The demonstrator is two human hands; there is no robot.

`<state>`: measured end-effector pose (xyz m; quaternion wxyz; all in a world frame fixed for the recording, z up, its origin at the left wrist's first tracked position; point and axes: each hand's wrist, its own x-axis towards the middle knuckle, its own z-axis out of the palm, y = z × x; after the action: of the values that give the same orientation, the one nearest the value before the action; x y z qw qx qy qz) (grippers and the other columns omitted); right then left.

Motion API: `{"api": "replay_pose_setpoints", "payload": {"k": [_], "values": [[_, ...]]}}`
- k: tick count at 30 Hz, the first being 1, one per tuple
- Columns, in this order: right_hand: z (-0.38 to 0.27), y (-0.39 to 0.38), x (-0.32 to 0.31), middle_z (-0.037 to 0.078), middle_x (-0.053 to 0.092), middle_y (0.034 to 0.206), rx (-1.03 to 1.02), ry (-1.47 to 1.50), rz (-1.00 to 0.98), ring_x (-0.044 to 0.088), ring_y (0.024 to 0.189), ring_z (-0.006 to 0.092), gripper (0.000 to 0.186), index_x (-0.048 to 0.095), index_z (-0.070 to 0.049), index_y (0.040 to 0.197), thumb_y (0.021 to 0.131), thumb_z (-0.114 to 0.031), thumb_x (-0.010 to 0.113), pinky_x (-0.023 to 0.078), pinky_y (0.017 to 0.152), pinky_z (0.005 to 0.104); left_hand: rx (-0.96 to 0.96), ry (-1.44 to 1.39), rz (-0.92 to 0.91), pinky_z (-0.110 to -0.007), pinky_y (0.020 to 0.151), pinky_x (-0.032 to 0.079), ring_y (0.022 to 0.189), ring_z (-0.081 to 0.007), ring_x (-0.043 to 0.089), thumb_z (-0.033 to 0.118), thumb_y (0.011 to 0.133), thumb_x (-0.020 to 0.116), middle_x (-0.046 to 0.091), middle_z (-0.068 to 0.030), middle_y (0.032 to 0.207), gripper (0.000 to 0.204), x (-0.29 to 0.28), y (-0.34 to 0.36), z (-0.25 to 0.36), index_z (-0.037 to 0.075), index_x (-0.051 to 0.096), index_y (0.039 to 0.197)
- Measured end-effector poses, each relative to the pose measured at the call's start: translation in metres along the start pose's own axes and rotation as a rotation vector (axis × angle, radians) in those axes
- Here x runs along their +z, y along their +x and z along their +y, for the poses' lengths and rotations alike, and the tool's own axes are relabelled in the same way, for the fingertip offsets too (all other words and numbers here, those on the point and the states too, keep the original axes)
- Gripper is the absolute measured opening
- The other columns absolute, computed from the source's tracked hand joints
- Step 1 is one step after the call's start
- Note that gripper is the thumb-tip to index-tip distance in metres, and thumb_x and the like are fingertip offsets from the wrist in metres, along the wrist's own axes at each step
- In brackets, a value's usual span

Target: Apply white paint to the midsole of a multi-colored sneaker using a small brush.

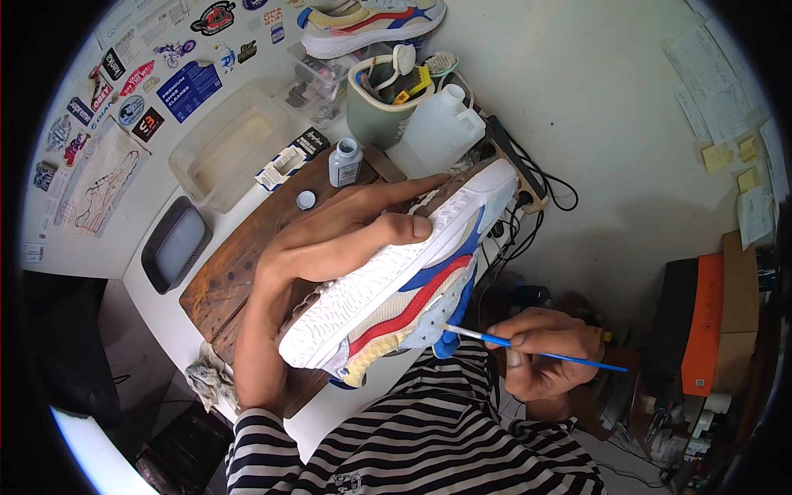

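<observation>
A sneaker (426, 295) with a white textured sole, red and blue side stripes, cream mesh and yellow and pale blue panels lies on its side in the air, sole toward the upper left. My left hand (330, 247) grips it, thumb along the sole, fingers behind. My right hand (544, 355) holds a thin blue paintbrush (598, 364), its tip at the pale blue panel near the laces. Behind my left hand, an open small bottle (346, 165) and its white cap (306, 200) sit on a wooden board (214, 285).
Clear plastic tub (202, 153), dark case (175, 244) and crumpled rag (210, 381) on the white table. At the back, a green bin (371, 111) of brushes, translucent jug (433, 136), another sneaker (371, 25), power strip with cables (524, 194). Stacked boxes (705, 322) stand at right.
</observation>
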<state>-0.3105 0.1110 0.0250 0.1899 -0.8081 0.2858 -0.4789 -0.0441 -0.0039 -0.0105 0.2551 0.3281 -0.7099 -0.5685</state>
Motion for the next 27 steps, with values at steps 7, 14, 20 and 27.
{"api": "replay_pose_setpoints", "payload": {"k": [7, 14, 20, 27], "values": [[0.006, 0.0, 0.003, 0.018, 0.073, 0.079, -0.028, -0.036, 0.013, 0.072, 0.059, 0.0185, 0.018, 0.061, 0.002, 0.098, 0.084, 0.0, 0.072, 0.059, 0.053, 0.0277, -0.023, 0.056, 0.023, -0.039, 0.094, 0.05, 0.106, -0.0346, 0.069, 0.056, 0.094, 0.051, 0.071, -0.0296, 0.116, 0.082, -0.001, -0.003, 0.005, -0.001, 0.047, 0.153], [0.005, 0.009, 0.007, 0.017, 0.073, 0.081, -0.058, -0.085, 0.017, 0.071, 0.059, 0.0186, 0.02, 0.06, 0.001, 0.1, 0.085, -0.001, 0.073, 0.059, 0.052, 0.029, -0.004, 0.02, 0.031, -0.039, 0.095, 0.05, 0.108, -0.0348, 0.069, 0.055, 0.094, 0.052, 0.07, -0.0297, 0.119, 0.082, 0.001, -0.001, -0.001, -0.001, 0.047, 0.153], [0.002, 0.016, 0.005, 0.02, 0.071, 0.079, -0.081, -0.134, -0.064, 0.071, 0.059, 0.0219, 0.015, 0.057, 0.004, 0.097, 0.087, 0.0, 0.068, 0.06, 0.053, 0.0296, 0.018, 0.018, 0.059, -0.039, 0.094, 0.051, 0.106, -0.035, 0.069, 0.054, 0.095, 0.051, 0.071, -0.0298, 0.116, 0.081, 0.001, -0.002, -0.004, -0.002, 0.047, 0.152], [0.002, 0.019, 0.009, 0.021, 0.071, 0.079, -0.121, -0.077, -0.119, 0.072, 0.06, 0.0216, 0.016, 0.057, 0.004, 0.097, 0.086, 0.001, 0.069, 0.06, 0.053, 0.0296, -0.004, 0.002, 0.009, -0.039, 0.093, 0.051, 0.109, -0.0338, 0.068, 0.053, 0.093, 0.051, 0.07, -0.0295, 0.12, 0.081, 0.0, -0.002, 0.001, -0.001, 0.046, 0.154]]}}
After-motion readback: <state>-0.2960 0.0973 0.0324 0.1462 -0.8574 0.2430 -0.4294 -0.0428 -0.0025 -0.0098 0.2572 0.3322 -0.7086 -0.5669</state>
